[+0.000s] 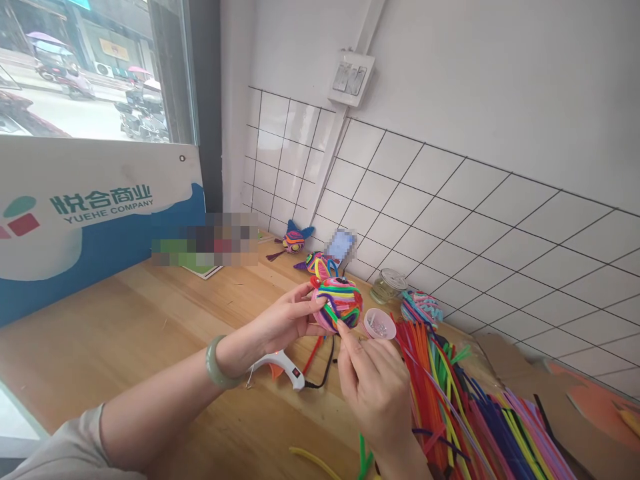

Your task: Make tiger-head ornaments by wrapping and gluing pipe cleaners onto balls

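Observation:
My left hand [295,312] grips a ball wrapped in pipe cleaners [345,300], its thumb lying across the front. Stripes of pink, green, yellow, blue and purple cover the ball, and coloured loops stick up from its top. My right hand [375,380] is closed, with its index fingertip touching the ball's lower front, at the end of a green strip. Whether those curled fingers pinch anything is hidden. Below the hands lies a white hot glue gun [287,370] with an orange trigger, partly behind my left wrist.
Bundles of coloured pipe cleaners [480,413] spread at right. Behind the ball are a pink dish [380,325], a lidded jar [389,285], a striped ball [421,308] and a blue-eared figure [294,239]. A printed board [100,220] and a gridded wall [430,200] border the wooden table [125,347].

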Action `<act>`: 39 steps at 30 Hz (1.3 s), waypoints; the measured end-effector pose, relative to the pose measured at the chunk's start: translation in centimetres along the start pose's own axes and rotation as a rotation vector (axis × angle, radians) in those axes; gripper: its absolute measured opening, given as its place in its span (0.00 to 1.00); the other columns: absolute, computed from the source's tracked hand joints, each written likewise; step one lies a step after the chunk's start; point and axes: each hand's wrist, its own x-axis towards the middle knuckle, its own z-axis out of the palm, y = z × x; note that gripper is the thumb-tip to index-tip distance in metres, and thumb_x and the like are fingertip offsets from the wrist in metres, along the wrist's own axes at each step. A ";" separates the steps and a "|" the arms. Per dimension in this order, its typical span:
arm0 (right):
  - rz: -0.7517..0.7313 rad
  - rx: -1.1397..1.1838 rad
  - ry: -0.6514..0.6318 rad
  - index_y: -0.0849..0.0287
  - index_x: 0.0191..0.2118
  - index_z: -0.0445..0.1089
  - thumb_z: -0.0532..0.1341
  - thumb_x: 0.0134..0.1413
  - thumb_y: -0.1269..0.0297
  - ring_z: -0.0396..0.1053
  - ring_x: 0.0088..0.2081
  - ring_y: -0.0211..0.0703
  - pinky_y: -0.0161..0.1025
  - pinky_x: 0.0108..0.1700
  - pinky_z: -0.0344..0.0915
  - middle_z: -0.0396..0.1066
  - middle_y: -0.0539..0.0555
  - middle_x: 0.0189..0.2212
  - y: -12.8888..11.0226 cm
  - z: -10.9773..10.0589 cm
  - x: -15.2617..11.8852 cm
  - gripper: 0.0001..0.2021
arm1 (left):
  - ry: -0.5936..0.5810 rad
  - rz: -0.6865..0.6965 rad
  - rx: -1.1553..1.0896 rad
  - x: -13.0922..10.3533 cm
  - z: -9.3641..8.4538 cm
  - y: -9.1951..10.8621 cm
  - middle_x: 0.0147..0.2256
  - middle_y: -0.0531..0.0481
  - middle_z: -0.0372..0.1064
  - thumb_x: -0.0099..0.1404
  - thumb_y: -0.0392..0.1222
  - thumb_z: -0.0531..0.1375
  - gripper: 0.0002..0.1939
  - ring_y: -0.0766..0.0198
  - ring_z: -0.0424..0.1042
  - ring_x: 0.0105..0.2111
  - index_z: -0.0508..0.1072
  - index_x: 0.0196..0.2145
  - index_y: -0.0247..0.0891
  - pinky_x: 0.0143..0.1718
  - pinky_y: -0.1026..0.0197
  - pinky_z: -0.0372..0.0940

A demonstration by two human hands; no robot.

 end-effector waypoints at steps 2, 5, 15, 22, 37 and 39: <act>0.000 0.004 -0.005 0.69 0.52 0.71 0.56 0.61 0.80 0.62 0.25 0.41 0.40 0.32 0.58 0.65 0.49 0.21 0.0 -0.1 0.0 0.15 | 0.003 -0.005 0.006 0.0 0.1 0.0 0.47 0.38 0.75 0.64 0.40 0.65 0.19 0.57 0.78 0.39 0.70 0.52 0.37 0.44 0.54 0.71; -0.016 -0.014 0.001 0.68 0.54 0.70 0.56 0.61 0.79 0.61 0.25 0.41 0.40 0.32 0.58 0.63 0.49 0.21 0.0 -0.1 0.0 0.16 | 0.016 -0.019 0.004 -0.1 0.2 0.0 0.47 0.38 0.75 0.64 0.40 0.65 0.20 0.57 0.78 0.38 0.69 0.53 0.37 0.45 0.54 0.71; -0.050 -0.083 0.018 0.68 0.55 0.70 0.57 0.61 0.77 0.60 0.25 0.40 0.41 0.31 0.57 0.60 0.47 0.19 0.0 0.2 -0.1 0.17 | 0.050 -0.060 -0.053 -0.5 1.0 0.4 0.46 0.37 0.76 0.64 0.38 0.64 0.17 0.59 0.78 0.37 0.70 0.50 0.35 0.39 0.57 0.73; 0.001 -0.052 0.057 0.66 0.53 0.70 0.56 0.61 0.78 0.62 0.24 0.39 0.40 0.31 0.58 0.63 0.48 0.20 0.0 0.4 -0.2 0.16 | 0.072 -0.091 -0.063 -0.6 1.1 0.4 0.48 0.36 0.75 0.65 0.38 0.63 0.18 0.55 0.79 0.40 0.70 0.52 0.34 0.40 0.54 0.74; -0.008 -0.021 0.037 0.67 0.55 0.69 0.57 0.62 0.78 0.62 0.25 0.40 0.41 0.32 0.59 0.63 0.48 0.20 0.2 0.3 -0.1 0.16 | 0.093 -0.148 -0.091 -0.8 1.4 0.5 0.46 0.37 0.75 0.65 0.40 0.62 0.15 0.54 0.77 0.41 0.72 0.48 0.34 0.42 0.54 0.74; -0.004 -0.021 0.032 0.66 0.55 0.69 0.57 0.62 0.78 0.62 0.25 0.40 0.40 0.32 0.59 0.64 0.48 0.21 0.2 0.3 -0.1 0.17 | 0.100 -0.148 -0.091 -0.8 1.4 0.4 0.45 0.37 0.75 0.65 0.40 0.62 0.15 0.54 0.78 0.41 0.71 0.48 0.34 0.42 0.53 0.74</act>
